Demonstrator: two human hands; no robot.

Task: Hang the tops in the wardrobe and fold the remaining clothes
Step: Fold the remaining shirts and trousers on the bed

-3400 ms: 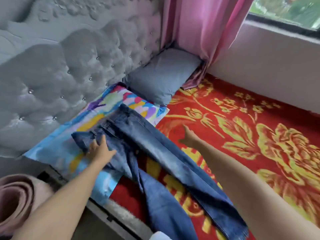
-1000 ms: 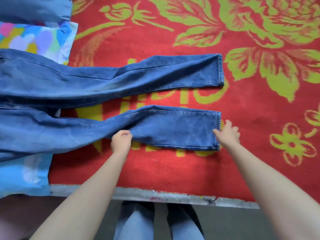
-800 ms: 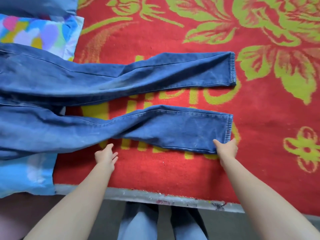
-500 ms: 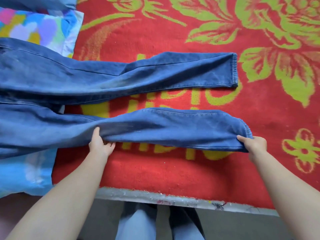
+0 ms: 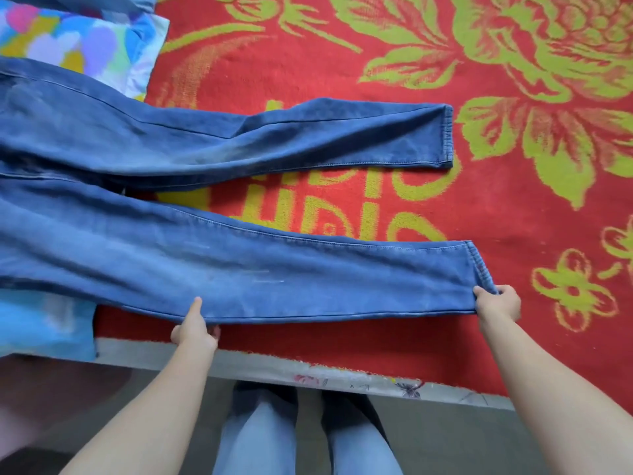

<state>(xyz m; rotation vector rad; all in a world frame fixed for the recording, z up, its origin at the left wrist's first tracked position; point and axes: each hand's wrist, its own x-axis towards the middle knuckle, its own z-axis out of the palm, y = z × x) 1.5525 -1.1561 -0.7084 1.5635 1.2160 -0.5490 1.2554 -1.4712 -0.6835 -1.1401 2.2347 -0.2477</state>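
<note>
A pair of blue jeans point(image 5: 171, 262) lies across the red bed cover point(image 5: 342, 63), waist off to the left, legs pointing right. The far leg point(image 5: 325, 138) rests flat. The near leg is lifted off the cover. My left hand point(image 5: 195, 329) pinches its near edge around the knee, thumb on top and fingers underneath. My right hand point(image 5: 498, 303) grips the hem at the leg's near corner.
A multicoloured pillowcase point(image 5: 78, 46) lies under the jeans at the upper left, and a blue cloth point(image 5: 44, 323) shows at the lower left. The bed's near edge point(image 5: 308, 371) runs across below my hands. My own legs point(image 5: 301, 437) stand on the grey floor.
Both hands took hold of the near jeans leg and raised it off the cover. My right hand has pulled the hem outward to the right, stretching the leg straight.
</note>
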